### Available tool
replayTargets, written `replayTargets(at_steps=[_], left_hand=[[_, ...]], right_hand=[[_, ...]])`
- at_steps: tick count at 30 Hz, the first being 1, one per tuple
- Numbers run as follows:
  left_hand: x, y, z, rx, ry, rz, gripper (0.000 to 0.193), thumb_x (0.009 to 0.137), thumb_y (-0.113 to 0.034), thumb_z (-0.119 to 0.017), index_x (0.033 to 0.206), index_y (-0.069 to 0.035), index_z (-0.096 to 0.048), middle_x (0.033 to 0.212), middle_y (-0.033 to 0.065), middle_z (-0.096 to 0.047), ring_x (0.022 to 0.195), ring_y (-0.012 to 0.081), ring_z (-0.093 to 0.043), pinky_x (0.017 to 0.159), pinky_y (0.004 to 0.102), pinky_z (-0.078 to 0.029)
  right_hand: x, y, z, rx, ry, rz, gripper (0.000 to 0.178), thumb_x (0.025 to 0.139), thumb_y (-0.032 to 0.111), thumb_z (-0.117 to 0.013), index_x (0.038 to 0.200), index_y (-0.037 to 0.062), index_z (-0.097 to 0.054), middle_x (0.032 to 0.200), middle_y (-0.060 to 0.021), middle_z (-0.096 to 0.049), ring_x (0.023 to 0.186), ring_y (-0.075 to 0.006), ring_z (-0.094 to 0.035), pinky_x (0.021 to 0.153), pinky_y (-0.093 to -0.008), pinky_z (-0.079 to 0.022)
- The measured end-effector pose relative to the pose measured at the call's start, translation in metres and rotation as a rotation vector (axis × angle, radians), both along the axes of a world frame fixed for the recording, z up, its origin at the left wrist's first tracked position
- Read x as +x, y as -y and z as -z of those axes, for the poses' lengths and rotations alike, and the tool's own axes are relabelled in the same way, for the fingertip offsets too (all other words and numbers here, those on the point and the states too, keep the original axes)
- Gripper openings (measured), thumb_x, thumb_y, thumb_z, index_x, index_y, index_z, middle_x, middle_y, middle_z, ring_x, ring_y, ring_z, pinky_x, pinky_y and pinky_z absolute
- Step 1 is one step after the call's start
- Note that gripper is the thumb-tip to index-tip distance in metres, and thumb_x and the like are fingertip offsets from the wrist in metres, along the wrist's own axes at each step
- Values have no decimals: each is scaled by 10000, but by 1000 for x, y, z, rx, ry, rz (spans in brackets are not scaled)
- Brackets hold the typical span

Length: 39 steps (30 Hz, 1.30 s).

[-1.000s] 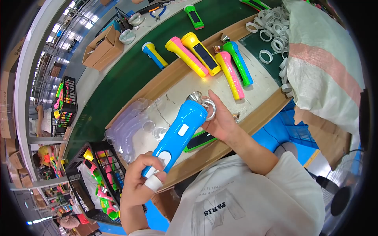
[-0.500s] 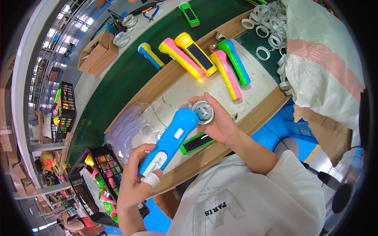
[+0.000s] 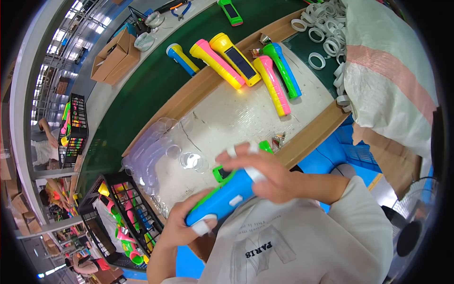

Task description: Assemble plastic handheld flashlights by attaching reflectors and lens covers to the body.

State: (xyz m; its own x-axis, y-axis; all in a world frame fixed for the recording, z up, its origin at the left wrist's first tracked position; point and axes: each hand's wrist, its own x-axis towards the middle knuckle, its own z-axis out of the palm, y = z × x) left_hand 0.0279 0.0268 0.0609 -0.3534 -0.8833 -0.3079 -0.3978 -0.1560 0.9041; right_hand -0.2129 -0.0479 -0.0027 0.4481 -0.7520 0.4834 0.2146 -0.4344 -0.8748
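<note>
Ahead of left hand (image 3: 178, 221) and right hand (image 3: 274, 177), a pale tray (image 3: 217, 113). Well out beyond the right, a white sack (image 3: 388, 78). Directly between both hands, a blue-and-green flashlight (image 3: 223, 201), long axis slanting from tail, at the left, up to white-ended head, under the right. Left wrapped around the body; right nearer the head, blurred, fingers arched over; cannot tell whether pinching or just resting. Farther off, beyond the right, loose white rings (image 3: 328, 33).
</note>
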Motion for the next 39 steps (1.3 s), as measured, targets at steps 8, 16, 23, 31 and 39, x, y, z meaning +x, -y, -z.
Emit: replayTargets(at_steps=[8, 16, 23, 31, 39], left_hand=[[-19, 25, 9, -843, 825, 171, 714, 523, -25, -724, 1222, -22, -578, 1100, 150, -649, 692, 275, -601, 579, 350, -508], [12, 20, -3, 46, -232, 215, 531, 724, -92, -793, 1214, -9, -607, 1017, 125, -698, 863, 171, -676, 744, 266, -501], [-26, 23, 13, -765, 829, 143, 566, 704, -80, -776, 1226, -21, -568, 942, 144, -672, 740, 298, -654, 600, 359, -518], [-19, 1, 33, 33, -20, -303, 550, 777, -147, -768, 1255, -6, -537, 1023, 199, -656, 838, 260, -680, 729, 309, -523], [-28, 23, 43, -803, 550, -137, 533, 800, -150, -750, 1247, 17, -515, 945, 178, -658, 770, 262, -677, 671, 342, -533]], right_hand=[[18, 42, 11, 1023, 140, -198, 341, 1013, 304, -387, 1123, 43, -577, 1112, -94, -594, 1061, -139, -569, 930, -291, -466], [-5, -5, -21, -347, -31, -77, 364, 907, 280, -492, 1139, 25, -610, 1198, -223, -568, 1020, -278, -607, 836, -392, -510], [26, 57, 26, 1211, 91, -253, 358, 966, 342, -454, 1096, 33, -581, 1023, -130, -617, 870, -176, -624, 804, -306, -519], [14, 42, 14, 234, -114, 13, 430, 1011, 360, -328, 1139, 31, -573, 1004, -119, -615, 977, -197, -588, 925, -329, -437], [17, 64, -6, 430, -45, -74, 408, 987, 362, -387, 1147, 41, -582, 1029, -108, -617, 926, -159, -592, 823, -295, -498]])
